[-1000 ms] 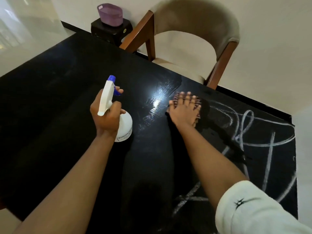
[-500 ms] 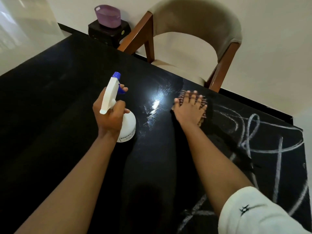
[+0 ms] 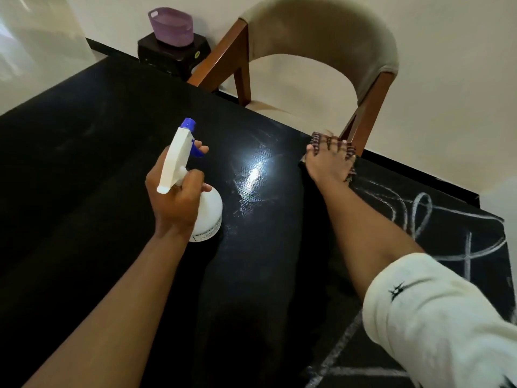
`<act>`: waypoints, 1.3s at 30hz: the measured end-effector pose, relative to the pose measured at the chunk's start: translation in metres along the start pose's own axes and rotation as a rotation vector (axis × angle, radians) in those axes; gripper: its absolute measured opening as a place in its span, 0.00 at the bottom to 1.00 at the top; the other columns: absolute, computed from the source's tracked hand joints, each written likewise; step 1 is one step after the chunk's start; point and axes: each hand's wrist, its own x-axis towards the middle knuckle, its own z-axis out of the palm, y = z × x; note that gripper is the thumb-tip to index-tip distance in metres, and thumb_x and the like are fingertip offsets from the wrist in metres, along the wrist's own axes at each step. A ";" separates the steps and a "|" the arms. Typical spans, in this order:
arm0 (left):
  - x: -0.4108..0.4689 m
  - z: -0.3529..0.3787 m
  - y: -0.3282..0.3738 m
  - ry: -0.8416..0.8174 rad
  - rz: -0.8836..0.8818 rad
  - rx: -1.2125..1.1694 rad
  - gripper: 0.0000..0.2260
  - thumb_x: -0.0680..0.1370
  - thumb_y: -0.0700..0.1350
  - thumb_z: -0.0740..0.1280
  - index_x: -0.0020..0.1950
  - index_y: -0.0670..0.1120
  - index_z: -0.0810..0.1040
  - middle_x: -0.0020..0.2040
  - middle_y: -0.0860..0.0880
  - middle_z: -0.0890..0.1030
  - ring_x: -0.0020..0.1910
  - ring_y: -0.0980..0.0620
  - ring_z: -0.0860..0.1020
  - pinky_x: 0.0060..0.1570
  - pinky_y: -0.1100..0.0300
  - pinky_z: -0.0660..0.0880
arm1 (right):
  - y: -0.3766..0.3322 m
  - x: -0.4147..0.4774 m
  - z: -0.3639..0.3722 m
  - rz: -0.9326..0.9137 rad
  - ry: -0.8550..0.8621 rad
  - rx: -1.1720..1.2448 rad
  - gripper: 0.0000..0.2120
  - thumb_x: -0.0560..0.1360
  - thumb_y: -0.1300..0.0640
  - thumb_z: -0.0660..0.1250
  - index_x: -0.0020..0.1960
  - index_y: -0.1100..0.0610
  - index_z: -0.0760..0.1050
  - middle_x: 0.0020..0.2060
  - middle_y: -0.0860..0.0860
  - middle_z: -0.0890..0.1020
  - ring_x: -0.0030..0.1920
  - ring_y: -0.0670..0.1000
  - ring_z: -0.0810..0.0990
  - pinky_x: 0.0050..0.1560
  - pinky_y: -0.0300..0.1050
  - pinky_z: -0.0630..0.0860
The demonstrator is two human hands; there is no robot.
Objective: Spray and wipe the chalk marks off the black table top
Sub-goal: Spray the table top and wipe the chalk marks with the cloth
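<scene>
The black table top [image 3: 84,169] fills most of the view, with a wet shiny patch near its middle. White chalk marks [image 3: 419,217] cover its right part. My left hand [image 3: 176,197] grips a white spray bottle [image 3: 208,217] with a blue nozzle, held just above the table. My right hand [image 3: 328,161] presses flat on a dark striped cloth [image 3: 316,141] at the far table edge. The cloth is mostly hidden under my fingers.
A beige chair with a brown wooden frame [image 3: 361,121] stands right behind the far edge, close to my right hand. A purple tub [image 3: 170,23] sits on a small dark stool [image 3: 170,56] at the back left.
My right hand has slid the cloth away from me to the far table edge. The left hand keeps the bottle in about the same spot.
</scene>
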 end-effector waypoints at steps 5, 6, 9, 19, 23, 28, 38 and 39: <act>0.001 0.002 0.001 0.008 -0.001 0.003 0.20 0.72 0.37 0.62 0.62 0.50 0.67 0.50 0.41 0.77 0.43 0.47 0.79 0.34 0.74 0.75 | -0.085 -0.052 0.018 -0.508 -0.003 -0.035 0.28 0.81 0.41 0.46 0.79 0.48 0.49 0.78 0.49 0.50 0.78 0.53 0.47 0.75 0.59 0.44; 0.001 0.003 0.002 0.012 -0.008 0.011 0.19 0.72 0.38 0.62 0.62 0.50 0.67 0.50 0.41 0.77 0.42 0.49 0.79 0.34 0.74 0.75 | -0.093 -0.057 0.020 -0.561 -0.021 -0.033 0.28 0.81 0.40 0.46 0.78 0.47 0.49 0.78 0.49 0.51 0.78 0.53 0.47 0.74 0.59 0.44; 0.000 0.003 0.002 0.020 -0.027 0.021 0.20 0.71 0.39 0.62 0.62 0.50 0.67 0.49 0.44 0.77 0.39 0.52 0.79 0.34 0.74 0.75 | -0.093 -0.053 0.021 -0.607 -0.055 -0.016 0.28 0.80 0.39 0.47 0.78 0.45 0.51 0.78 0.47 0.53 0.78 0.52 0.49 0.74 0.61 0.44; 0.001 0.001 0.001 0.003 0.003 0.029 0.24 0.72 0.38 0.62 0.68 0.38 0.69 0.50 0.41 0.77 0.40 0.51 0.79 0.35 0.74 0.75 | -0.052 0.019 0.006 0.082 -0.029 0.037 0.29 0.81 0.41 0.47 0.79 0.50 0.50 0.78 0.54 0.51 0.77 0.58 0.47 0.72 0.67 0.43; 0.001 0.002 0.000 -0.010 0.005 0.039 0.24 0.72 0.37 0.62 0.68 0.36 0.69 0.49 0.42 0.78 0.39 0.51 0.80 0.35 0.74 0.75 | -0.108 -0.003 0.016 -0.222 -0.005 0.007 0.29 0.81 0.41 0.46 0.79 0.50 0.49 0.78 0.53 0.51 0.77 0.58 0.47 0.73 0.65 0.43; 0.002 -0.001 -0.004 -0.013 -0.018 0.052 0.25 0.72 0.43 0.63 0.68 0.38 0.69 0.47 0.40 0.77 0.37 0.61 0.81 0.36 0.74 0.75 | -0.140 -0.014 0.026 -0.533 -0.043 0.000 0.28 0.80 0.39 0.48 0.78 0.46 0.52 0.78 0.49 0.55 0.77 0.54 0.50 0.74 0.63 0.47; 0.001 -0.001 -0.003 -0.034 -0.014 0.023 0.26 0.71 0.45 0.63 0.66 0.36 0.70 0.47 0.41 0.77 0.36 0.62 0.80 0.36 0.73 0.75 | -0.038 0.020 0.008 -0.186 0.060 -0.012 0.28 0.80 0.41 0.47 0.77 0.50 0.56 0.75 0.55 0.61 0.75 0.58 0.56 0.73 0.62 0.49; 0.001 -0.001 -0.003 -0.031 -0.014 0.032 0.24 0.71 0.43 0.63 0.66 0.35 0.70 0.48 0.41 0.77 0.36 0.63 0.80 0.37 0.74 0.75 | -0.037 0.008 0.007 -0.219 0.057 -0.019 0.28 0.80 0.41 0.47 0.78 0.50 0.55 0.76 0.54 0.59 0.76 0.58 0.54 0.73 0.62 0.48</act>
